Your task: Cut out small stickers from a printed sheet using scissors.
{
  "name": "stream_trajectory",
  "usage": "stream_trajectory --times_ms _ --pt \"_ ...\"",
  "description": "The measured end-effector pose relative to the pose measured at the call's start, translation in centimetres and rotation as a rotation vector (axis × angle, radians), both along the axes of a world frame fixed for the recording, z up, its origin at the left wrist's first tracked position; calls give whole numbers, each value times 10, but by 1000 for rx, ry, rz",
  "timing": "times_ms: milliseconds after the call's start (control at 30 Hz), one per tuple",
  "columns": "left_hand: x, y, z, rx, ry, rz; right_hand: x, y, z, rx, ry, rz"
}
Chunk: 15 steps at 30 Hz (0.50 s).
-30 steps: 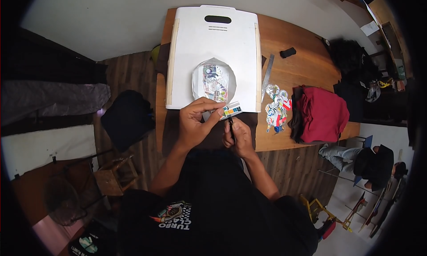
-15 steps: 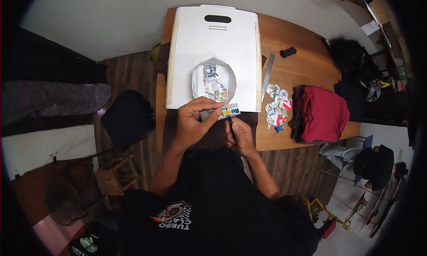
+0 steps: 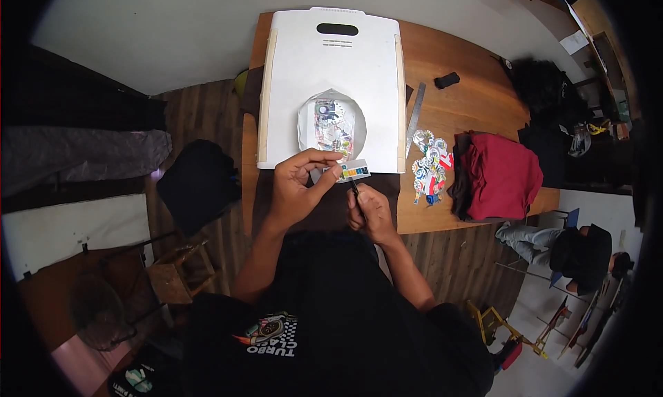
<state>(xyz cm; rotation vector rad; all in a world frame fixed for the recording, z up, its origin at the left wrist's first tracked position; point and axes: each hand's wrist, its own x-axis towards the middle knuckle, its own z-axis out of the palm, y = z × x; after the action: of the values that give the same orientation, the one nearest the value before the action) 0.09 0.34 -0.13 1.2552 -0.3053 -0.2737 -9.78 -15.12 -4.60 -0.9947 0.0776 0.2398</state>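
Between the thumb and fingers of my left hand (image 3: 301,179) is a small white sticker (image 3: 358,170) with colourful lettering, held over the near edge of a white board. My right hand (image 3: 371,209) is closed around dark scissors (image 3: 354,188), whose blades meet the sticker's lower edge. My fingers hide most of the handles. Just beyond my left fingertips, a round white paper-lined bowl (image 3: 361,131) on the board contains printed sticker pieces (image 3: 333,124).
The white board (image 3: 290,65) lies on a wooden table (image 3: 469,107). To its right are a metal ruler (image 3: 416,114), a pile of cut stickers (image 3: 429,169), folded red cloth (image 3: 497,176) and a small black object (image 3: 447,80). Another person (image 3: 580,255) is at far right.
The sticker has turned and shifted slightly in my left fingers, so more of its lettering shows. My right hand and the scissors stay nearly in place.
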Motion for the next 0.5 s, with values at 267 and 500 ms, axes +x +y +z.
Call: stream_trajectory --times_ms 267,500 --pt "0 0 2 22 -34 -39 2 3 3 25 -22 -23" --pt "0 -1 4 8 -23 -37 0 2 -4 34 -4 -24"
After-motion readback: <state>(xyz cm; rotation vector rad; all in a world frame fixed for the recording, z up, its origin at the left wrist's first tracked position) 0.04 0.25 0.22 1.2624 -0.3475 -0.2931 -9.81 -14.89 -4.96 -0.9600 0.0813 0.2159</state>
